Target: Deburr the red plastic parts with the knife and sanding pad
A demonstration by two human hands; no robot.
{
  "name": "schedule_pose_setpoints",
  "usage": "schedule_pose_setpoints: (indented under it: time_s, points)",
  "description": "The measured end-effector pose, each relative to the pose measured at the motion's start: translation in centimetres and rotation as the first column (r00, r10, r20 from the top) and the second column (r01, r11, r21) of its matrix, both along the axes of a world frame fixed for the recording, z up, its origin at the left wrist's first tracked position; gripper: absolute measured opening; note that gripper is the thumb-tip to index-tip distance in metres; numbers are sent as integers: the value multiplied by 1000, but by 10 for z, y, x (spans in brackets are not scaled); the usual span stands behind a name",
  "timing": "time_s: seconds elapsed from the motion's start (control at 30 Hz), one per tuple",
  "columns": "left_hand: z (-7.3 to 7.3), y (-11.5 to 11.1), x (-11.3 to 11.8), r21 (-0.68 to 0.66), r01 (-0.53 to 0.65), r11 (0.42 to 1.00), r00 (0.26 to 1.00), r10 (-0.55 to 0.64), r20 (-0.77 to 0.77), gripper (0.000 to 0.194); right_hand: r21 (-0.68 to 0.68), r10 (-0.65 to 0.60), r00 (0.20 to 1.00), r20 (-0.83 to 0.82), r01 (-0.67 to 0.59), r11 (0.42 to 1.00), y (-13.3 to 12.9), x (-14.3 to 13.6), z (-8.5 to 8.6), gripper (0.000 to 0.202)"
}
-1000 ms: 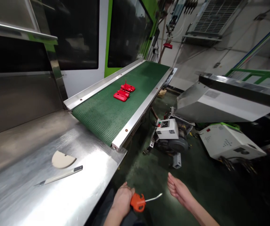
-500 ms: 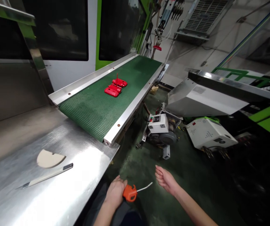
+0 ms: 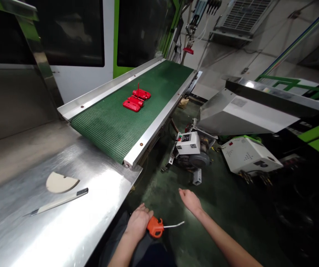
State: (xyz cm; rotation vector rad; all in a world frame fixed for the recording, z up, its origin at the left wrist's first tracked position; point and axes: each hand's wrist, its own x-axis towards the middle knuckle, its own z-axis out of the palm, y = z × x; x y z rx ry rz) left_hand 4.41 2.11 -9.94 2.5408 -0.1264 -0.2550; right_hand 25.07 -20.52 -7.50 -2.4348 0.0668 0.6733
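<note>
Low in the middle, my left hand (image 3: 138, 223) is closed around the back end of an orange air blow gun (image 3: 155, 227). Its thin, bent metal nozzle (image 3: 173, 226) points right, below my other hand. Over the dark floor, my right hand (image 3: 189, 199) is curled into a fist; its palm side is turned away, so whatever may be inside is hidden. Farther off, a red moulded plastic part (image 3: 136, 101) with an upright thin stem lies on the green conveyor belt (image 3: 100, 129), away from both hands.
On the metal table (image 3: 65, 237) at left lie a pale half-round piece (image 3: 61, 183) and a pen-like cutting knife (image 3: 60, 202). Right of the conveyor, a white control box (image 3: 188, 143) with a motor and another white box (image 3: 251, 154) stand low. A metal hopper (image 3: 248, 111) juts out above them.
My right hand has moved slightly up and left, turning so its fingers show less. The left hand and air blow gun have shifted slightly right. The camera view has tilted a little.
</note>
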Motion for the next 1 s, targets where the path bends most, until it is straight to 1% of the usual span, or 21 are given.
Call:
schedule_pose_setpoints:
  time_s: [0.07,0.13,0.23,0.3,0.4,0.47,0.5,0.53,0.6,0.67,0.77,0.87,0.93,1.0]
  points:
    - [1,1,-1,-5,-2,1000,1000,2,-1,18,49,-48,998,-47,50,998,1,7,0,28]
    - [1,1,-1,-7,-10,1000,1000,10,-1,18,133,-80,990,-119,96,986,1,12,3,29]
    - [1,2,0,-3,-45,999,999,45,7,20,307,-49,974,-222,118,944,1,7,11,29]
    - [1,3,1,6,-81,997,997,81,21,22,433,16,964,-264,104,895,5,-10,17,31]
    - [1,3,1,21,-122,992,991,121,60,23,582,164,940,-299,44,812,20,-48,24,33]
    - [0,3,0,29,-142,989,985,139,99,24,643,277,913,-301,-21,766,32,-70,32,50]
    - [-1,3,-1,34,-157,987,981,153,118,26,664,322,903,-285,-57,746,37,-77,36,57]
    - [-2,3,-3,39,-179,983,976,173,135,27,678,355,899,-256,-95,729,43,-81,42,61]
    - [-6,3,-5,47,-236,971,960,226,164,31,683,398,903,-162,-189,706,52,-84,53,56]
    - [-11,3,-7,45,-295,955,940,281,193,34,640,454,890,-46,-323,697,62,-85,64,50]
    - [-19,2,-7,11,-379,925,900,366,235,42,505,556,823,115,-530,681,80,-92,75,36]
    - [-23,0,-13,-56,-496,867,822,489,293,57,376,618,748,243,-660,651,103,-105,80,39]
    - [-21,-2,-30,-113,-552,826,762,555,334,61,308,652,694,304,-720,622,117,-113,83,37]
    - [-12,-3,-61,-166,-577,799,721,595,357,56,247,670,654,351,-755,607,125,-118,87,35]
